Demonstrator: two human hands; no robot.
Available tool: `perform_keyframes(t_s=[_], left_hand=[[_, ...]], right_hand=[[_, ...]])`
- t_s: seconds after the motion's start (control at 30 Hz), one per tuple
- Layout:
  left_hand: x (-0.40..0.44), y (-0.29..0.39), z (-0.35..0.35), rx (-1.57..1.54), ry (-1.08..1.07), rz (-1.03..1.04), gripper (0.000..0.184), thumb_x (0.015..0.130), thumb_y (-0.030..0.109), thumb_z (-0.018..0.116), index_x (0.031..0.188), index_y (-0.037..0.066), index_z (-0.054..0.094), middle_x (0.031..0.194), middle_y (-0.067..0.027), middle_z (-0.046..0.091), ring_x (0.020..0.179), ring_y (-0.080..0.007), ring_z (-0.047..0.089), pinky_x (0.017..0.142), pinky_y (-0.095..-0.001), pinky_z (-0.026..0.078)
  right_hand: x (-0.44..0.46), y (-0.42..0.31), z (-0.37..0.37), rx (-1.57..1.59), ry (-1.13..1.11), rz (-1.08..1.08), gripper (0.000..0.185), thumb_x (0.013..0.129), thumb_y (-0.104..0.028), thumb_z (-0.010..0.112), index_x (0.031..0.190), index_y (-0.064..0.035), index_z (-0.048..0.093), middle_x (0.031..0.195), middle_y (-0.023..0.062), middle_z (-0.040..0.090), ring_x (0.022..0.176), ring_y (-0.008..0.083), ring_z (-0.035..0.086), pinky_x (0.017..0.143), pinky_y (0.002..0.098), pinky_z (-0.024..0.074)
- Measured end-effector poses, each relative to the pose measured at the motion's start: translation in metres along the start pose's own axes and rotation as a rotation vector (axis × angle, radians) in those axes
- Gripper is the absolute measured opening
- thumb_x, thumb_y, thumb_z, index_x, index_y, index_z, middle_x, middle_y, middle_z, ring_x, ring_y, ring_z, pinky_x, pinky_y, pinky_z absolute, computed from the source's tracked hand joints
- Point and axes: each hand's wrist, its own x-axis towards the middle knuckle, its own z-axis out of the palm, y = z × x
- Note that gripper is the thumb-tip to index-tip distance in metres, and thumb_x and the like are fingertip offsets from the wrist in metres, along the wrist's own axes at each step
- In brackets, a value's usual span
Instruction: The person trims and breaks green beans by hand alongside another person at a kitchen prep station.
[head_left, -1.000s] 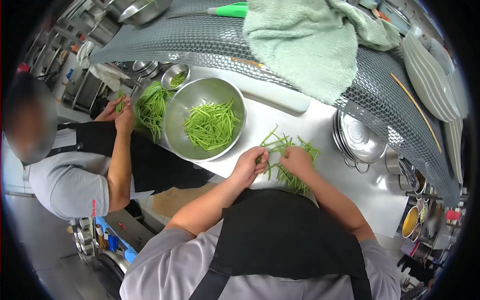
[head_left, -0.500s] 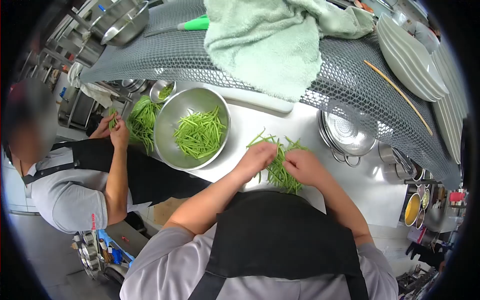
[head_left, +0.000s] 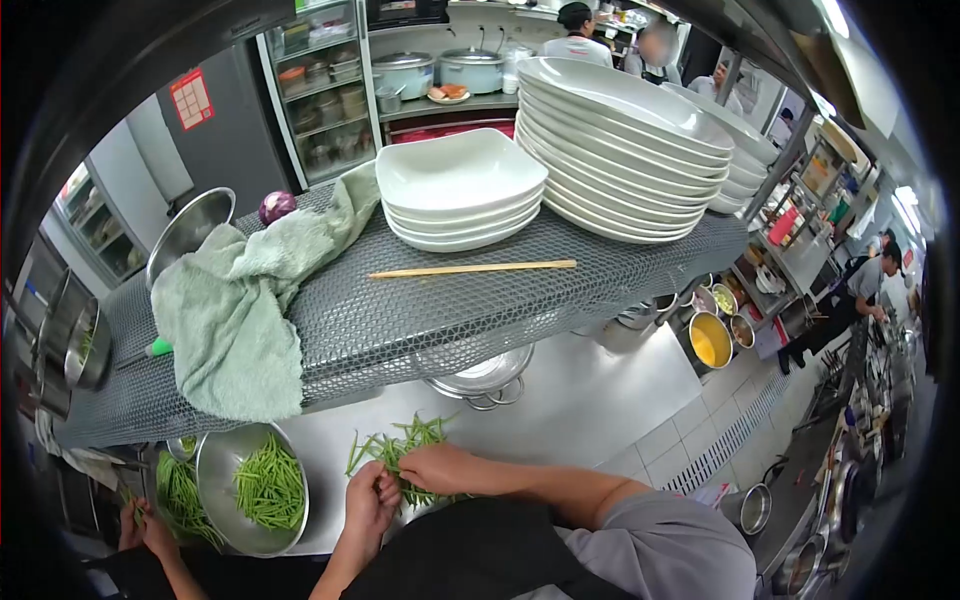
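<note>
A loose pile of green beans (head_left: 418, 434) lies on the steel counter in front of me. At its near left edge, my left hand (head_left: 370, 498) is closed with thumb and fingers pinched on a green bean, which is mostly hidden. My right hand (head_left: 438, 468) is closed too, over the near side of the pile and close to my left fingertips, with a green bean in its grip. To the left, a large steel mixing bowl (head_left: 210, 478) holds many green beans (head_left: 268, 487). More uncut-looking beans (head_left: 182, 495) sit in a plastic bag beyond that bowl.
Over the counter runs a mesh-covered shelf (head_left: 340, 330) with a green towel (head_left: 230, 320), a chopstick (head_left: 470, 269), square bowls (head_left: 460, 180) and stacked plates (head_left: 620, 150). Beneath it stands a steel colander (head_left: 485, 378). A co-worker's hands (head_left: 150, 530) hold beans at far left.
My view has swung up and to the right, bringing the shelf's plates and the room behind into sight. Both hands stay at the bean pile and are now closer together.
</note>
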Motion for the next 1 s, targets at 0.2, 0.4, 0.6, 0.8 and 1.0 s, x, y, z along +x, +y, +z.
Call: perform_keyframes(t_s=[0.2, 0.4, 0.6, 0.8, 1.0], left_hand=[[-0.001, 0.002, -0.008, -0.245, -0.073, -0.148, 0.019, 0.092, 0.018, 0.048, 0.076, 0.009, 0.048, 0.062, -0.0004, 0.041, 0.046, -0.0087, 0.034, 0.043, -0.0225, 0.025], [-0.007, 0.002, -0.006, -0.259, -0.072, -0.178, 0.017, 0.089, 0.02, 0.049, 0.078, 0.007, 0.049, 0.062, -0.0003, 0.041, 0.047, -0.0088, 0.035, 0.042, -0.0228, 0.026], [-0.011, 0.002, -0.005, -0.251, -0.187, -0.083, 0.015, 0.085, 0.014, 0.047, 0.083, 0.001, 0.052, 0.067, -0.0055, 0.046, 0.047, -0.0093, 0.034, 0.044, -0.0222, 0.027], [-0.018, 0.003, 0.01, -0.133, -0.189, -0.128, 0.028, 0.097, 0.024, 0.041, 0.085, 0.002, 0.054, 0.067, -0.0054, 0.047, 0.047, -0.0092, 0.032, 0.045, -0.022, 0.027], [-0.022, 0.004, 0.015, -0.005, -0.232, 0.028, 0.027, 0.099, 0.024, 0.041, 0.084, 0.004, 0.053, 0.066, -0.0023, 0.045, 0.05, -0.0083, 0.032, 0.046, -0.0219, 0.026]], right_hand=[[0.0, -0.002, 0.001, 0.195, 0.113, -0.101, 0.019, 0.089, -0.023, 0.056, 0.086, -0.0041, 0.057, 0.08, 0.0153, 0.059, 0.08, 0.0372, 0.059, 0.069, 0.0463, 0.0459], [0.011, 0.004, 0.004, 0.596, 0.231, -0.07, 0.022, 0.093, -0.026, 0.06, 0.09, -0.0051, 0.059, 0.075, 0.004, 0.062, 0.063, 0.0149, 0.056, 0.058, 0.0298, 0.0453], [0.009, -0.015, -0.053, 1.127, 0.195, 0.183, 0.015, 0.096, -0.018, 0.056, 0.099, -0.0034, 0.059, 0.075, 0.004, 0.061, 0.057, 0.007, 0.051, 0.052, 0.0207, 0.0414], [0.009, -0.022, -0.052, 1.102, 0.108, 0.213, 0.013, 0.096, -0.015, 0.055, 0.098, -0.0021, 0.058, 0.075, 0.0042, 0.059, 0.055, 0.0069, 0.05, 0.05, 0.0193, 0.0394], [0.012, -0.017, -0.042, 1.033, 0.16, 0.224, 0.01, 0.094, -0.012, 0.056, 0.098, -0.0026, 0.058, 0.076, 0.0052, 0.061, 0.055, 0.0068, 0.049, 0.05, 0.0198, 0.0385]])
